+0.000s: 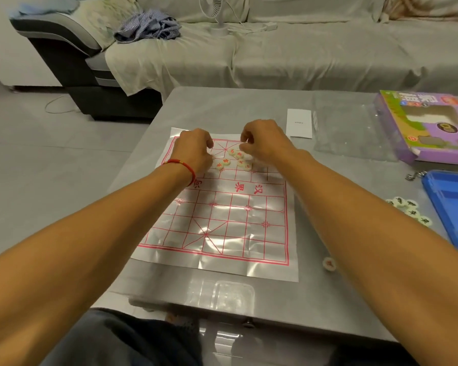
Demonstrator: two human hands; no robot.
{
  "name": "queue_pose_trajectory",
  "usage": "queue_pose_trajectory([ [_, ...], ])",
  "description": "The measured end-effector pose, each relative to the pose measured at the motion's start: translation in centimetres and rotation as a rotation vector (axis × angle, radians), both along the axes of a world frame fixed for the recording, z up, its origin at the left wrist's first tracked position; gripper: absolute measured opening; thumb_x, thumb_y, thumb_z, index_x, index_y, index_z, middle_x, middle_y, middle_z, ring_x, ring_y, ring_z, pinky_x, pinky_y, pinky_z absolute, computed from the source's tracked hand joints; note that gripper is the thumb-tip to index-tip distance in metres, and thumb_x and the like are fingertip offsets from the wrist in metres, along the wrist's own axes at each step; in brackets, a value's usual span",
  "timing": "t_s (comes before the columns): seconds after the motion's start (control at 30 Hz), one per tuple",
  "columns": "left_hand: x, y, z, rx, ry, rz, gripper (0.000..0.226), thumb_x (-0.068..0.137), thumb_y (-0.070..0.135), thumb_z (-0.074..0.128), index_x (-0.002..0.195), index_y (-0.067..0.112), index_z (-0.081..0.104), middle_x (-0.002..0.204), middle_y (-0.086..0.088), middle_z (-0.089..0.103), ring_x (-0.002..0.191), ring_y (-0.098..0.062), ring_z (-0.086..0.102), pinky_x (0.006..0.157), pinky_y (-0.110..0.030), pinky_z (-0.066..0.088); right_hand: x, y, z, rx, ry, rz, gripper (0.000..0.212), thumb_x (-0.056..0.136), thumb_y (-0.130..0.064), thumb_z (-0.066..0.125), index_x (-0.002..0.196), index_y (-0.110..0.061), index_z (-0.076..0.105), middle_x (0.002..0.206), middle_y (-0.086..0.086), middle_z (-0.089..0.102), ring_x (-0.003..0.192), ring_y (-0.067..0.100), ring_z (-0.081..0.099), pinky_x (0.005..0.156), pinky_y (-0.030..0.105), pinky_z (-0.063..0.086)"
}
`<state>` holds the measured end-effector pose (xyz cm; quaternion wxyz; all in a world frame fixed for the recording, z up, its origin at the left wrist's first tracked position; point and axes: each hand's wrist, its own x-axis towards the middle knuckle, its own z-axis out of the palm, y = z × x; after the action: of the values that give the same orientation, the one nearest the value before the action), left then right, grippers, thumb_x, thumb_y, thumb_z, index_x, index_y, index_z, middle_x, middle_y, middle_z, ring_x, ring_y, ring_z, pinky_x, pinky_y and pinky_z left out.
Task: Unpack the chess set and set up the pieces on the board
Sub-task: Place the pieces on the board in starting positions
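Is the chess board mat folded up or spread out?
Spread out. The board mat lies open and flat on the table, its whole red grid showing.

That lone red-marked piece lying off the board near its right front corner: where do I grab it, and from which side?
Pinch the lone piece across its round rim, coming straight down from above. It looks like a flat disc lying face up on the table, apart from the board, so only its edge offers a grip; the right hand is likely nearer.

Counts on the tabletop

One glossy red-lined paper board; about five round white red-lettered pieces at centre; about five black-lettered pieces at right; one stray piece.
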<state>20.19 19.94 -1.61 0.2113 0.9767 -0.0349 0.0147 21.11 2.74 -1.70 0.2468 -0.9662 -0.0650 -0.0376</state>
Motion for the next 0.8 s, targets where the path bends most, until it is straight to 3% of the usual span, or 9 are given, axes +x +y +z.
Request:
queue_pose_trajectory([
  [0.17, -6.9, -4.4, 0.9, 0.006, -0.2, -0.248, 0.026, 0.088, 0.016, 0.067, 0.114, 0.019, 0.067, 0.119, -0.004, 0.063, 0.108, -0.023, 0.057, 0.096, -0.033, 0.046, -6.4, -7.0, 2.0, -0.035, -0.069, -0.024, 0.017, 0.097, -0.022, 0.06, 0.11, -0.015, 0.069, 0.107, 0.003, 0.069, 0.087, 0.015, 0.061, 0.079, 0.025, 0.047],
  [0.37, -15.2, -10.8, 0.4, -0.082, -0.087, -0.572, 0.027, 0.089, 0.032, 0.064, 0.116, 0.026, 0.064, 0.115, 0.002, 0.061, 0.102, -0.013, 0.052, 0.091, -0.022, 0.039, -15.5, -13.5, 2.0, -0.15, -0.001, -0.032, 0.017, 0.094, -0.021, 0.06, 0.108, -0.023, 0.069, 0.103, -0.004, 0.066, 0.082, 0.01, 0.056, 0.08, 0.026, 0.048],
  [0.5, -18.3, -12.3, -1.2, -0.086, -0.038, -0.605, 0.036, 0.086, 0.046, 0.064, 0.116, 0.027, 0.062, 0.113, 0.001, 0.059, 0.097, -0.014, 0.054, 0.085, -0.021, 0.042, -20.0, -15.2, 0.2, -0.186, 0.044, 0.042, 0.024, 0.092, -0.021, 0.061, 0.114, -0.029, 0.064, 0.107, -0.006, 0.059, 0.085, 0.011, 0.055, 0.083, 0.036, 0.051],
  [0.67, -19.5, -13.6, -2.4, -0.038, -0.051, -0.583, 0.048, 0.086, 0.048, 0.064, 0.127, 0.025, 0.053, 0.12, 0.0, 0.054, 0.103, -0.015, 0.052, 0.085, -0.017, 0.034, -21.8, -15.2, -1.4, -0.183, 0.017, 0.066, 0.036, 0.095, -0.032, 0.058, 0.132, -0.033, 0.056, 0.125, -0.009, 0.047, 0.108, 0.011, 0.051, 0.085, 0.034, 0.051],
  [0.8, -19.7, -14.7, -3.0, -0.053, -0.031, -0.534, 0.043, 0.09, 0.04, 0.061, 0.129, 0.023, 0.054, 0.12, -0.002, 0.056, 0.105, -0.018, 0.055, 0.086, -0.016, 0.034, -21.7, -14.7, -2.2, -0.247, 0.035, 0.144, 0.033, 0.096, -0.041, 0.051, 0.126, -0.03, 0.061, 0.121, -0.005, 0.048, 0.1, 0.017, 0.053, 0.08, 0.039, 0.051],
])
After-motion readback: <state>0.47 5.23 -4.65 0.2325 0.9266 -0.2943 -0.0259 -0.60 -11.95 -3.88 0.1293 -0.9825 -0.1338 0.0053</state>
